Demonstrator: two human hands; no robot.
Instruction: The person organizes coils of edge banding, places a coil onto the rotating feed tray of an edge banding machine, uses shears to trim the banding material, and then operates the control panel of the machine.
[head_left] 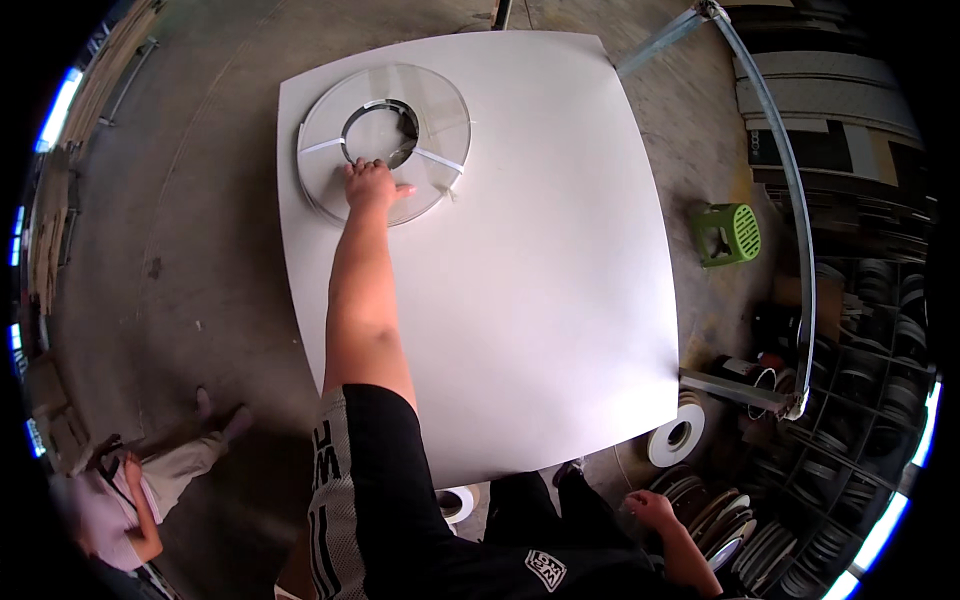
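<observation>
Left hand (370,187) reaches toward eleven o'clock on a nearly straight arm (365,300), palm down on the roll (440,120) at the table's (530,260) eleven o'clock; fingers at the hole's six-o'clock edge, thumb spread toward three. Right hand (653,510) hangs at five o'clock, its grip impossible to tell.

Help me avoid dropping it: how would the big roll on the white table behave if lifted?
The roll is probably heavy, being wide and wound thickly. White straps should probably limit unwinding. Being round, it might roll if stood on edge.
</observation>
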